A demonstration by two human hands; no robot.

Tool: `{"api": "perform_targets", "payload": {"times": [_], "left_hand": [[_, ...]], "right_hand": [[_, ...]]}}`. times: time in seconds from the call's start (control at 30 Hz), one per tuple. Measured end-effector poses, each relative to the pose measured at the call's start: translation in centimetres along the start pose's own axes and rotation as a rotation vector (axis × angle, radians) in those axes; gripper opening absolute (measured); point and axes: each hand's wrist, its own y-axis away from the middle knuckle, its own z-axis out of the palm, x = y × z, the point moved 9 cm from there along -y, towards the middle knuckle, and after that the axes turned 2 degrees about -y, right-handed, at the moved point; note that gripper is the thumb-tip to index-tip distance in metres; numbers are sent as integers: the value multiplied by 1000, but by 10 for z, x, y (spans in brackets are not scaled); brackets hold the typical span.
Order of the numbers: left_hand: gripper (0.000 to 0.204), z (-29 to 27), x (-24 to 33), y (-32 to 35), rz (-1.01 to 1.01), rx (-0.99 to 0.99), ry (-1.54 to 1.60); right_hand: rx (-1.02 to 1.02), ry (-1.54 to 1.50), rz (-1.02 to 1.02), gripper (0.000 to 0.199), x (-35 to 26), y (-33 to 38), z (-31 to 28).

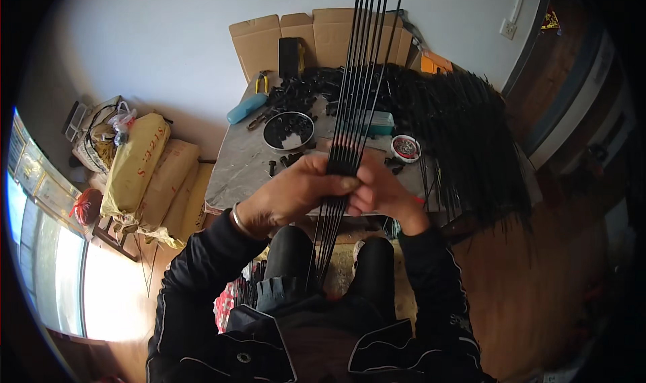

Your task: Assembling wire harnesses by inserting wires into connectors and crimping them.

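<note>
A bundle of long, thin black rods [359,73] with small knobbed tips stands nearly upright before me, leaning slightly right at the top. My left hand [296,186] closes on it from the left, thumb pressed across the front. From the other side, the fingers of my right hand [385,189] curl around the same bundle, touching my left thumb. Between the hands a dark block-like piece [343,160] encircles the rods; my fingers partly cover it. Below the grip, the lower rod ends run down between my knees. One rod at the right splays away from the others.
The grey table [232,164] carries a metal bowl [265,139] of black parts, a small white tub [405,158], a teal box [382,122], yellow-handled pliers [262,82] and a blue bottle-like object [247,108]. A large rod pile [471,147] overhangs the right edge. Stacked sacks [141,164] lie left.
</note>
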Motion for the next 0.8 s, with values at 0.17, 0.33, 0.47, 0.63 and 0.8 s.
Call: {"api": "perform_targets", "payload": {"times": [0.17,0.33,0.47,0.63,0.8], "left_hand": [[20,-1,5,20,9,-34,47],[22,-39,-46,3,185,21,-112],[21,-78,-140,-9,-14,154,37],[20,-79,-152,-11,-78,136,40],[25,-86,-153,-21,-125,86,24]], "right_hand": [[-30,212,-358,18,9,-31,11],[157,935,-531,24,42,-81,-31],[41,1221,16,64,99,-99,-65],[-283,-299,115,60,39,-64,-35],[-169,-576,93,40,13,-78,12]]}}
